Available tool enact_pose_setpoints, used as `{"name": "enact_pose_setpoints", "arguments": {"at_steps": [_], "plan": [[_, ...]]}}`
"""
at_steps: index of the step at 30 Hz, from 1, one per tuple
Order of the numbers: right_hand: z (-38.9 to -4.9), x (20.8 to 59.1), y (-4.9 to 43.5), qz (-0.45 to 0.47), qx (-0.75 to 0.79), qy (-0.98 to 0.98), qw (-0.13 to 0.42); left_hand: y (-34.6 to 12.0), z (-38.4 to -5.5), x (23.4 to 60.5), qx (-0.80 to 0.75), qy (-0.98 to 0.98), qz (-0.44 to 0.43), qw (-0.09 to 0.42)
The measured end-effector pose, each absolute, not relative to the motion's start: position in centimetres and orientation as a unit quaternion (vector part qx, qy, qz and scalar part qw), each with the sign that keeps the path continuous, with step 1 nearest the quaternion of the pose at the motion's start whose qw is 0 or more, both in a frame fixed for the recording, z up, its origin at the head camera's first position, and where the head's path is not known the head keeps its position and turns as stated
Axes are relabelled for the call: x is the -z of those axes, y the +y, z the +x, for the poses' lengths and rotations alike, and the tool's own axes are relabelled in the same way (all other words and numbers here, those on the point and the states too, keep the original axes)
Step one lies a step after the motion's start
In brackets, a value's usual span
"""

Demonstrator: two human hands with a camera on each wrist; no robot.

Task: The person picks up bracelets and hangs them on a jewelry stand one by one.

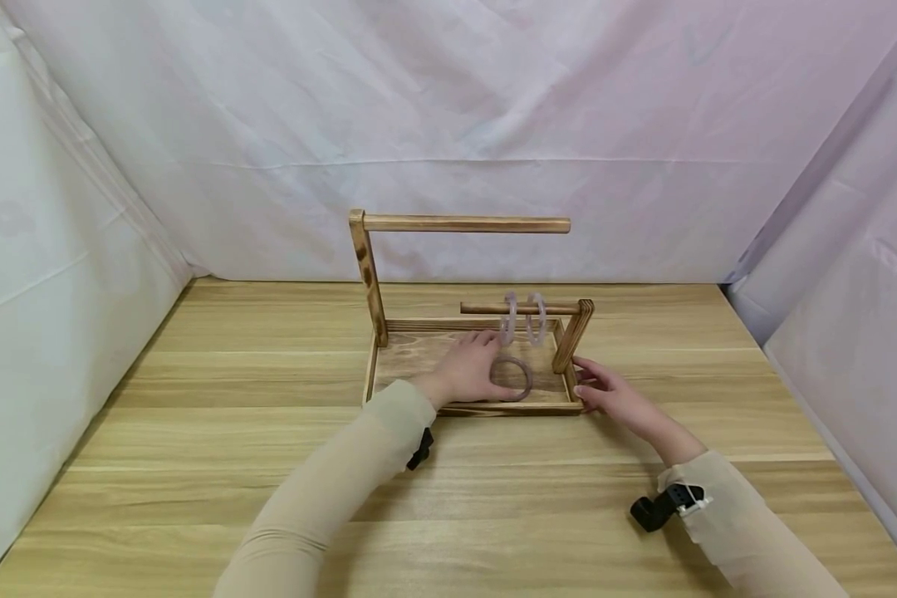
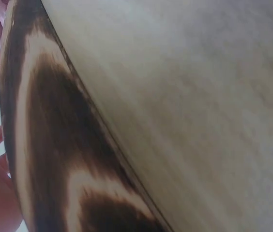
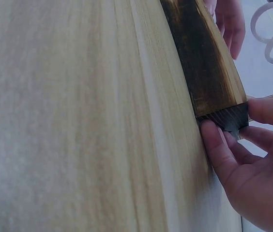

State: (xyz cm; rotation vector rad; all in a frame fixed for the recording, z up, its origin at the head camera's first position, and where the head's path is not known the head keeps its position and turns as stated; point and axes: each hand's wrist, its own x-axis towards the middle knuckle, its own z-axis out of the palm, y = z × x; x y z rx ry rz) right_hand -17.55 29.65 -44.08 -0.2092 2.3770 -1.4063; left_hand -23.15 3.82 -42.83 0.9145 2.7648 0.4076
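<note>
A wooden jewelry stand (image 1: 478, 409) has a shallow tray base and two bars at different heights. Inside the tray, my left hand (image 1: 469, 365) holds a dull purple bangle (image 1: 528, 378), thumb at its near edge, palm hiding its left side. Two pale lilac bangles (image 1: 536, 332) hang on the lower bar (image 1: 482, 308), just beyond that hand. At the tray's near right corner, my right hand (image 1: 616, 400) grips the stand; in the right wrist view its fingers (image 3: 219, 147) and thumb sit around the dark end of the tray wall (image 3: 214, 63).
The higher bar (image 1: 463, 223) stretches rightward from a tall post (image 1: 369, 274) at the tray's left, with nothing hanging on it. A short post (image 1: 572, 336) carries the lower bar at the right. The wood-grain table (image 1: 493, 515) is bordered by white cloth (image 1: 433, 108).
</note>
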Motion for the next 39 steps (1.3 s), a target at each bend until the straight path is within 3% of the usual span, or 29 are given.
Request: {"name": "enact_pose_setpoints", "arguments": {"at_steps": [15, 39], "plan": [[-17.6, 44.2, 29.8, -0.07, 0.505, 0.84, 0.185, 5.5, -23.0, 43.0, -0.142, 0.933, 0.306, 0.122], [-17.7, 44.2, 29.9, -0.073, 0.506, 0.838, 0.189, 6.6, -23.6, 43.9, -0.069, 0.935, 0.328, 0.114]]}}
